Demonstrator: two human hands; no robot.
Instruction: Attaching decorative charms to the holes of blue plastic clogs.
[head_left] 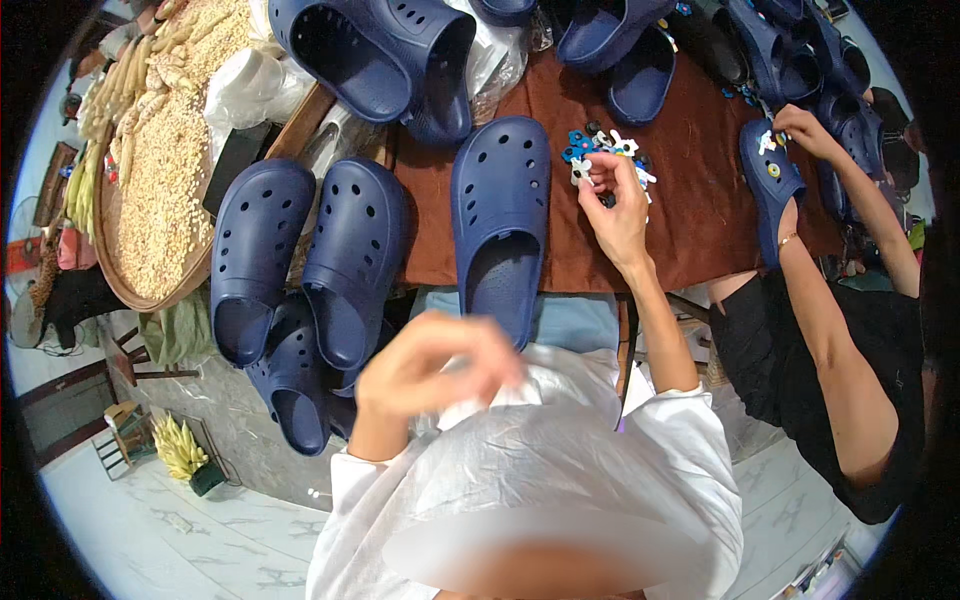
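Note:
A navy clog (500, 180) with round holes lies in front of me, its toe pointing away and its heel toward me. My right hand (618, 215) is closed, thumb and fingers pinching a white flower-shaped shoe charm (582, 170). Just beyond those fingers is a small pile of blue, white and black shoe charms (600, 142), partly covered by the hand. My left hand (435, 365) is smeared by motion near the clog's heel, above my lap. Whether it holds anything does not show.
More navy clogs (355, 240) crowd the left and far side of the brown cloth (690, 200). A round tray of corn kernels (165, 210) stands at the left. On the right, another person's hands (800, 130) hold a clog bearing charms (765, 180).

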